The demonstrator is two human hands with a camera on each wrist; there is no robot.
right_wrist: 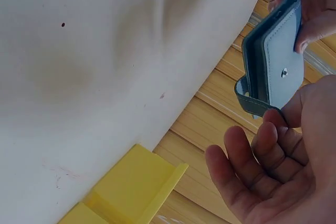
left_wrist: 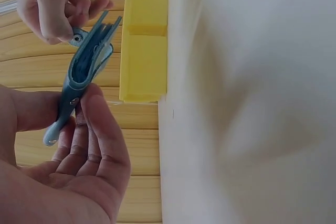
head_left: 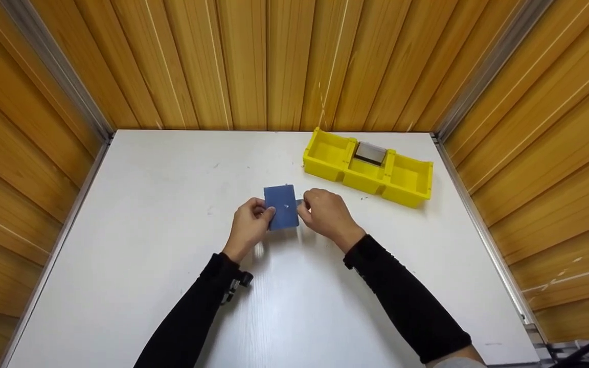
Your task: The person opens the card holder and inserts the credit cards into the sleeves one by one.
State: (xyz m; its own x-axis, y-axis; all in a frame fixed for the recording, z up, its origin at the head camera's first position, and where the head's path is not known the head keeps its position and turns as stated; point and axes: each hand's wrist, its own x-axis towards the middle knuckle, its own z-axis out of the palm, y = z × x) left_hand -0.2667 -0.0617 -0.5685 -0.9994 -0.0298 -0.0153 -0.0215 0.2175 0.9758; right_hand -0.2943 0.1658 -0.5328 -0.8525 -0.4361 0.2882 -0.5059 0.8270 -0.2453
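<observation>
A blue card wallet [head_left: 281, 197] is held up over the white table. My left hand [head_left: 246, 225] pinches its left side, thumb on the front cover. At its right edge, my right hand [head_left: 329, 213] grips the snap strap [right_wrist: 257, 104] between thumb and index finger. In the right wrist view the strap is unfastened and stands out from the edge, and a metal snap stud [right_wrist: 284, 72] shows on the cover. The left wrist view looks at the wallet end-on, with layers between its covers [left_wrist: 72, 90].
A yellow three-compartment bin [head_left: 409, 198] stands at the table's back right, beyond my right hand. A small grey-topped box [head_left: 371, 152] sits in its middle compartment. Wood-patterned walls [head_left: 243, 66] border the white table [head_left: 136, 230] at the back and sides.
</observation>
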